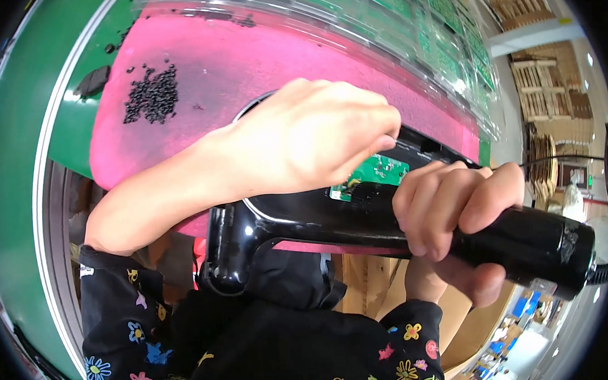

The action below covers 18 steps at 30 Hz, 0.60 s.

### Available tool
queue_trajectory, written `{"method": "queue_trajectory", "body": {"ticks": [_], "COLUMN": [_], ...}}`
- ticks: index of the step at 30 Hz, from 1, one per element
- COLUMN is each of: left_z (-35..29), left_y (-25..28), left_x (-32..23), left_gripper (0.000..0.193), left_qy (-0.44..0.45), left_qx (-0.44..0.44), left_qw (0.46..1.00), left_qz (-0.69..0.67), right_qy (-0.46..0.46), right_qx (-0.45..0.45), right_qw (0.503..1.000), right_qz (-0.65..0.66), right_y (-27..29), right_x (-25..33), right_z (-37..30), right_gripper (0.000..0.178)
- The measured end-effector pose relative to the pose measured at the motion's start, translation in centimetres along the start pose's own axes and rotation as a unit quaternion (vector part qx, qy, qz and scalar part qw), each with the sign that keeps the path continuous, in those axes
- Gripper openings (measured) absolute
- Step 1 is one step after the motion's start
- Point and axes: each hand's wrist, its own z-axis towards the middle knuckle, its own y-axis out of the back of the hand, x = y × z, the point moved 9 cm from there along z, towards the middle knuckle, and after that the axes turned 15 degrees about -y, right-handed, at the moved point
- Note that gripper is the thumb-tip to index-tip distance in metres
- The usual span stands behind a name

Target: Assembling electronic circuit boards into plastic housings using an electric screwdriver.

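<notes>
A black plastic housing [305, 221] with a rounded, curved body lies in front of me, at the near edge of a pink mat [221, 53]. Inside it shows a green circuit board [389, 166]. My left hand [315, 134] lies across the housing with its fingers curled; what they close on is hidden beneath the hand. My right hand [456, 213] is wrapped round a black electric screwdriver [537, 246], whose cord leaves from its right end. The screwdriver's ribbed front end points left, over the housing beside the board. Its tip cannot be made out.
A pile of small black screws [151, 95] sits on the mat's left part, with a dark block [94, 82] beside the mat. Clear plastic trays [378, 21] of green boards line the far side. Wooden pallets [543, 88] stand further off at right.
</notes>
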Motion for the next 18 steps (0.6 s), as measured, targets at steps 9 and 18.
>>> {"method": "queue_trajectory", "body": {"ticks": [9,18], "left_z": [-0.4,-0.8], "left_y": [-0.9,-2.4], "left_x": [-0.2,0.0], "left_gripper": [0.011,0.014], "left_qy": [-0.001,0.007], "left_qx": [0.027,0.158], "left_qw": [1.0,0.987], "left_qz": [-0.007,-0.03], "right_qy": [-0.021,-0.018], "right_qx": [0.078,0.004], "right_qw": [0.997,0.999], "right_qz": [0.005,0.035], "right_y": [-1.6,0.0], "right_x": [-0.2,0.3], "right_z": [0.3,-1.0], "right_gripper": [0.046,0.046]}}
